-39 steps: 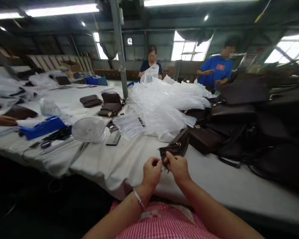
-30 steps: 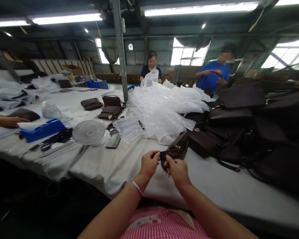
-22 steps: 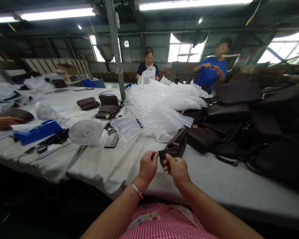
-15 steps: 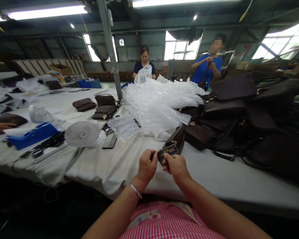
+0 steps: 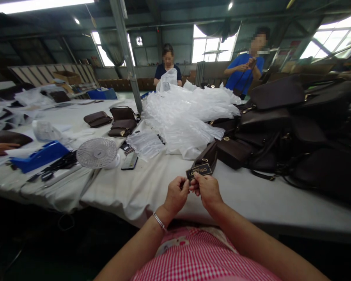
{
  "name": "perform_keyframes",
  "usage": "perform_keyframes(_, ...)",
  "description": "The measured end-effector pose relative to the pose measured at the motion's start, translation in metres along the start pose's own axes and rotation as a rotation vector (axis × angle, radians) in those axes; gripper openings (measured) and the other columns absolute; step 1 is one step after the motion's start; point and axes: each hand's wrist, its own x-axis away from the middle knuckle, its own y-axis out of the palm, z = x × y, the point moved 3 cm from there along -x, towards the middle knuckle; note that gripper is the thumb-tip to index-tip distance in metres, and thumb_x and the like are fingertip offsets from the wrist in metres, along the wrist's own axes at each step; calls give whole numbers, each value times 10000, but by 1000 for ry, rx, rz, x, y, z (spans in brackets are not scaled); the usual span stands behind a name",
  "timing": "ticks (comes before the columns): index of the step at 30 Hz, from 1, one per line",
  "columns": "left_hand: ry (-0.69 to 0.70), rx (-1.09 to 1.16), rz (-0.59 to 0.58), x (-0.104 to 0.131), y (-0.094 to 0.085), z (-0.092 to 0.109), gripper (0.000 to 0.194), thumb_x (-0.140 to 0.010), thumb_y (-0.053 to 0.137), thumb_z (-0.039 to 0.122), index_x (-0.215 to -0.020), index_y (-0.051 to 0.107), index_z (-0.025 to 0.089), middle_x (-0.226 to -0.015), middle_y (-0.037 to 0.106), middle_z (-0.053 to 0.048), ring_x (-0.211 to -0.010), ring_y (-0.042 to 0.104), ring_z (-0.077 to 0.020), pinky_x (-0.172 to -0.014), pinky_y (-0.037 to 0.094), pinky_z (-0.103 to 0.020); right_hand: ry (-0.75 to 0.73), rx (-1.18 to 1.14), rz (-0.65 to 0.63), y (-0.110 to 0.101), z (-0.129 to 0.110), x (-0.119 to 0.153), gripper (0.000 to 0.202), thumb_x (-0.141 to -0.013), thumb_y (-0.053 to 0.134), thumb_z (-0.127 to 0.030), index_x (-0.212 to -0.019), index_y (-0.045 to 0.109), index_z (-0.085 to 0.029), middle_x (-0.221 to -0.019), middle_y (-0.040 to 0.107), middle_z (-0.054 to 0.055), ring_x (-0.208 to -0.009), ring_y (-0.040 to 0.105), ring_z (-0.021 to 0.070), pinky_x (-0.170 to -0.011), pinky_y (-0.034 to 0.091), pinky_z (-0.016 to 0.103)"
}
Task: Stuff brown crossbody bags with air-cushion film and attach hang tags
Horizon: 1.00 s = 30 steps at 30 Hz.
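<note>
Both of my hands pinch a small dark tag with gold lettering [image 5: 199, 171] just above the near edge of the white-covered table [image 5: 152, 183]. My left hand [image 5: 177, 194] grips its left end and my right hand [image 5: 208, 190] grips its lower right. Right behind the tag lies a small dark brown bag [image 5: 207, 157] on the table. It is not clear whether the tag hangs from that bag.
A heap of dark brown bags [image 5: 283, 128] fills the right side. Clear plastic bags [image 5: 187, 117] are piled mid-table. A small white fan [image 5: 97, 153], a phone [image 5: 130, 161], a blue tray [image 5: 41, 156] and wallets [image 5: 123, 123] lie left. Two people [image 5: 245, 66] stand opposite; another person's hand [image 5: 0, 147] rests far left.
My hands have kept hold of the tag, turning and raising it slightly. The view shifted a little. The person in blue lifted both hands to chest height.
</note>
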Motion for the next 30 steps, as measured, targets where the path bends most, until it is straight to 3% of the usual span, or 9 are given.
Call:
perform_keyframes(3,1,23,-40,10,5,-5,286,-911,568,415,-753,609,181,-660,634,-19,-595,605,-134,-581,475,-235,-32,-30,35,0,-10,-7,300,-737,742,-363,-598,593,-143,-540,658,51,-377,576,125,-277,320,185)
perform_keyframes(5,-40,57,61,8,-1,-9,299,-908,563,435,-759,601,178,-640,619,-9,-584,608,-133,-579,485,-236,-39,-23,45,1,-14,-9,294,-731,748,-361,-611,593,-142,-528,649,42,-378,573,124,-277,301,180)
perform_keyframes(8,-132,125,177,-6,-16,-8,319,-890,573,470,-795,596,167,-629,595,5,-564,601,-127,-569,503,-242,-27,2,23,1,-14,-10,335,-714,762,-412,-612,597,-139,-525,642,43,-374,561,118,-287,299,187)
perform_keyframes(11,-236,269,123,-25,-23,-1,379,-836,628,529,-815,604,151,-694,599,-9,-601,599,-126,-566,534,-253,-27,25,4,0,-8,-8,386,-701,760,-479,-609,608,-136,-538,645,49,-380,539,106,-306,304,195)
perform_keyframes(16,-346,524,68,-37,-10,12,442,-763,711,553,-877,617,137,-734,608,-16,-622,573,-104,-570,525,-233,-30,141,-137,-1,5,-1,453,-737,713,-549,-616,631,-120,-437,557,13,-345,427,73,-341,265,198)
perform_keyframes(20,-316,518,89,-29,-12,8,396,-747,727,509,-791,593,139,-626,556,26,-529,504,-74,-531,462,-204,15,173,-299,-7,18,11,399,-692,763,-499,-727,657,-115,-572,628,17,-388,477,80,-358,290,195)
perform_keyframes(22,-369,451,141,-19,-26,-3,393,-734,723,509,-773,598,138,-595,537,34,-508,486,-73,-502,432,-196,34,147,-293,-19,19,12,385,-657,792,-446,-814,677,-114,-647,663,26,-407,505,88,-357,290,194)
perform_keyframes(26,-515,352,365,16,-79,-35,439,-681,729,536,-833,635,135,-592,527,46,-498,488,-78,-501,435,-200,-55,-69,-101,-61,0,-4,487,-629,806,-374,-1030,670,-134,-861,724,73,-511,578,111,-379,336,194)
perform_keyframes(30,-531,152,453,44,-125,-52,430,-701,687,556,-857,650,157,-600,564,23,-526,545,-133,-524,474,-255,-93,-54,64,-98,-6,-28,420,-600,793,-321,-957,676,-133,-843,709,68,-521,571,108,-376,340,195)
